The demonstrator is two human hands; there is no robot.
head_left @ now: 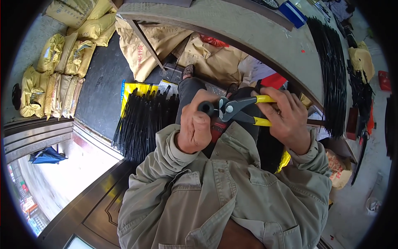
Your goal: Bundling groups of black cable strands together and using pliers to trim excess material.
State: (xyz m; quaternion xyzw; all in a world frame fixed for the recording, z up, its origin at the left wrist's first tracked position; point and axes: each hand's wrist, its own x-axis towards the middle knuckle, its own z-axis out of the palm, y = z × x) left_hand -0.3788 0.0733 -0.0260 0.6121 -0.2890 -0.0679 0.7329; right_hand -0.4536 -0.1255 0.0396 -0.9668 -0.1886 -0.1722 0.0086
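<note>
My left hand is closed around a black round piece with a hole in its end, its thumb folded over the front. My right hand grips a pair of end-cutting pincers by the yellow-sleeved handles, which stand apart. The dark metal jaws meet a small bit of metal at the side of the black piece, close to my left fingers. Whether they bite on it is too small to tell. Both hands are above my lap.
A bundle of thin black rods stands left of my legs. Ahead is a grey workbench with more black rods hanging over its right end. Yellow sacks are stacked at the far left. A brown paper sack sits below the bench.
</note>
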